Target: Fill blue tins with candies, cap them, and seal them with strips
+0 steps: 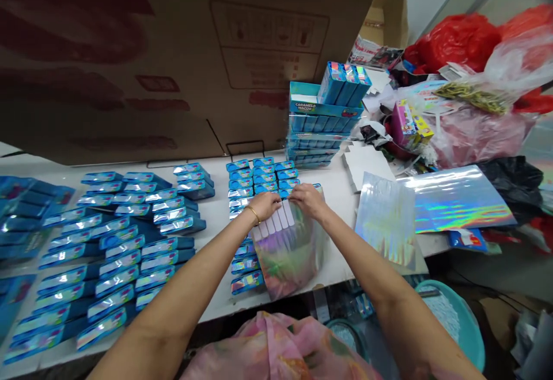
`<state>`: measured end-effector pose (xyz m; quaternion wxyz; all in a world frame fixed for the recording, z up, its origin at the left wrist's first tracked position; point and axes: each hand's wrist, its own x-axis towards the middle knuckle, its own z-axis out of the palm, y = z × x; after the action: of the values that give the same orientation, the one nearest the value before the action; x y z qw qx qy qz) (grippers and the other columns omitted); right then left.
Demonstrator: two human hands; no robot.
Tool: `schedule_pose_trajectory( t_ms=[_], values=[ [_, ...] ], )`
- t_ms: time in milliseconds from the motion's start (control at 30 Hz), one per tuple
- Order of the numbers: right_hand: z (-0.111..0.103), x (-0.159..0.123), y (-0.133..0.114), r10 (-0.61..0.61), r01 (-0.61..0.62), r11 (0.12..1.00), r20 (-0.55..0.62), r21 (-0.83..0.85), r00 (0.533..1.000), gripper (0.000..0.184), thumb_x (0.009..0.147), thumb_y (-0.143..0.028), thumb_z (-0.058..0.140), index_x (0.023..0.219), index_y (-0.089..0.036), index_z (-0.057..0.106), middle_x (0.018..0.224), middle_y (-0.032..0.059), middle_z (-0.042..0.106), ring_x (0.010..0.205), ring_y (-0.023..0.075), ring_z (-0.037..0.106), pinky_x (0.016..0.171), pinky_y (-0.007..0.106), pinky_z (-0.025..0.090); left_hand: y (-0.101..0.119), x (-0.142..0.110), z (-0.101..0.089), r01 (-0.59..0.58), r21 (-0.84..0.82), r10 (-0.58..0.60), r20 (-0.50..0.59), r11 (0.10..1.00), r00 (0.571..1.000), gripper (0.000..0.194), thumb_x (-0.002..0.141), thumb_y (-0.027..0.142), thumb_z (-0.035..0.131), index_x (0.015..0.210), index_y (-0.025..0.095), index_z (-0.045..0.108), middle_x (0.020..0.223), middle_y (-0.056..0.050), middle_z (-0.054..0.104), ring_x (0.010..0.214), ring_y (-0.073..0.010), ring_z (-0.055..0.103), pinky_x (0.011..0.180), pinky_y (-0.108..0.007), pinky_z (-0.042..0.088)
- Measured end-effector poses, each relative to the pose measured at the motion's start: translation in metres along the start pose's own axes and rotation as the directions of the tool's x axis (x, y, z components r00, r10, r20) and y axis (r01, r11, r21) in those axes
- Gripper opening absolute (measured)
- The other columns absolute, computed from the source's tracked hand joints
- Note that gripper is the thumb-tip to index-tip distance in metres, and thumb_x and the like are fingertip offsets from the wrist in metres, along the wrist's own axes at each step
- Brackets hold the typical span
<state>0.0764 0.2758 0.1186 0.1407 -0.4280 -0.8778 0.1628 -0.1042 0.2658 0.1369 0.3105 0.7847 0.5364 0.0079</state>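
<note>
Head view: left hand (263,206) and right hand (307,200) sit close together, pinching the far edge of a holographic sheet (289,265) on the table (211,253), just near blue packets (264,181).

Our left hand (263,206) could pass along a narrow strip of white counter (218,236) beside the rows of blue boxes (118,265); ahead and to the right, the tall box stack (313,124) and holographic sheets (386,219) stand in the way.
</note>
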Motion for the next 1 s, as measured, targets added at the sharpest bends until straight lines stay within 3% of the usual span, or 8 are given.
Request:
schedule_pose_trajectory(
  t_ms=[133, 233, 433, 533, 633, 767, 867, 1000],
  values=[
    [0.035, -0.014, 0.001, -0.151, 0.141, 0.978, -0.057, -0.154, 0.987, 0.024, 0.083, -0.017, 0.044, 0.103, -0.02, 0.059, 0.102, 0.0077, 0.058, 0.094, 0.0172, 0.048, 0.081, 0.032, 0.037, -0.019, 0.002, 0.02, 0.067, -0.127, -0.07, -0.019, 0.99, 0.997, 0.023, 0.077, 0.025, 0.043, 0.078, 0.018, 0.065, 0.074, -0.003, 0.064, 0.071, -0.0158, 0.055, 0.063, -0.025, 0.037],
    [0.043, -0.021, -0.005, -0.161, 0.149, 0.975, -0.063, -0.166, 0.985, 0.023, 0.084, -0.015, 0.042, 0.098, -0.017, 0.059, 0.108, 0.0091, 0.056, 0.099, 0.0173, 0.047, 0.083, 0.031, 0.038, -0.03, -0.001, 0.031, 0.076, -0.18, -0.08, -0.017, 0.981, 0.997, 0.022, 0.076, 0.025, 0.044, 0.078, 0.017, 0.064, 0.073, -0.004, 0.064, 0.07, -0.016, 0.055, 0.063, -0.026, 0.037],
    [-0.004, -0.013, -0.042, 0.002, 0.0, 0.999, -0.046, 0.04, 0.999, 0.013, 0.079, -0.019, 0.047, 0.076, -0.017, 0.059, 0.088, 0.0066, 0.059, 0.084, 0.0164, 0.051, 0.076, 0.029, 0.039, -0.049, -0.006, 0.045, 0.191, -0.183, -0.229, -0.215, 0.964, 0.949, 0.019, 0.074, 0.024, 0.046, 0.071, 0.02, 0.064, 0.073, -0.007, 0.064, 0.078, -0.0217, 0.057, 0.071, -0.032, 0.039],
    [-0.021, 0.01, -0.059, 0.202, -0.181, 0.948, -0.058, 0.263, 0.978, 0.01, 0.074, -0.018, 0.048, 0.07, -0.018, 0.057, 0.074, 0.0024, 0.058, 0.07, 0.0132, 0.051, 0.067, 0.025, 0.039, -0.061, -0.015, 0.049, 0.115, -0.381, -0.266, -0.372, 0.917, 0.889, 0.015, 0.072, 0.027, 0.05, 0.076, 0.022, 0.064, 0.083, -0.006, 0.064, 0.087, -0.0215, 0.055, 0.079, -0.033, 0.038],
    [-0.008, 0.042, -0.067, 0.41, -0.371, 0.753, 0.053, 0.544, 0.911, 0.008, 0.067, -0.02, 0.052, 0.062, -0.017, 0.056, 0.059, -0.0017, 0.054, 0.057, 0.0106, 0.049, 0.057, 0.023, 0.037, -0.072, -0.028, 0.044, -0.036, -0.775, -0.461, -0.411, 0.631, 0.787, 0.028, 0.073, 0.039, 0.048, 0.085, 0.019, 0.063, 0.09, -0.007, 0.063, 0.087, -0.019, 0.056, 0.076, -0.031, 0.041],
    [0.029, 0.073, -0.075, 0.535, -0.491, 0.334, 0.267, 0.805, 0.801, 0.006, 0.058, -0.022, 0.055, 0.058, -0.016, 0.054, 0.051, -0.0045, 0.05, 0.047, 0.0077, 0.045, 0.048, 0.02, 0.035, -0.082, -0.042, 0.029, -0.127, -0.987, -0.634, -0.16, 0.098, 0.757, 0.047, 0.069, 0.053, 0.048, 0.092, 0.013, 0.059, 0.081, -0.007, 0.063, 0.074, -0.0149, 0.058, 0.061, -0.025, 0.043],
    [0.046, 0.084, -0.081, 0.533, -0.522, 0.207, 0.352, 0.828, 0.769, 0.008, 0.055, -0.023, 0.057, 0.057, -0.015, 0.055, 0.05, -0.0047, 0.051, 0.044, 0.0069, 0.045, 0.045, 0.019, 0.034, -0.093, -0.044, 0.02, -0.151, -0.987, -0.642, -0.149, 0.051, 0.752, 0.047, 0.055, 0.043, 0.067, 0.09, 0.013, 0.059, 0.072, -0.002, 0.061, 0.064, -0.0105, 0.055, 0.056, -0.021, 0.039],
    [0.064, 0.097, -0.083, 0.544, -0.536, 0.238, 0.346, 0.81, 0.764, 0.016, 0.055, -0.03, 0.06, 0.059, -0.015, 0.056, 0.05, -0.0045, 0.052, 0.043, 0.0069, 0.044, 0.045, 0.02, 0.035, -0.117, -0.037, 0.019, -0.157, -0.982, -0.702, -0.182, 0.101, 0.688, 0.039, 0.049, 0.035, 0.07, 0.08, 0.012, 0.059, 0.059, 0.002, 0.056, 0.054, -0.0073, 0.049, 0.051, -0.021, 0.036]
  ],
)
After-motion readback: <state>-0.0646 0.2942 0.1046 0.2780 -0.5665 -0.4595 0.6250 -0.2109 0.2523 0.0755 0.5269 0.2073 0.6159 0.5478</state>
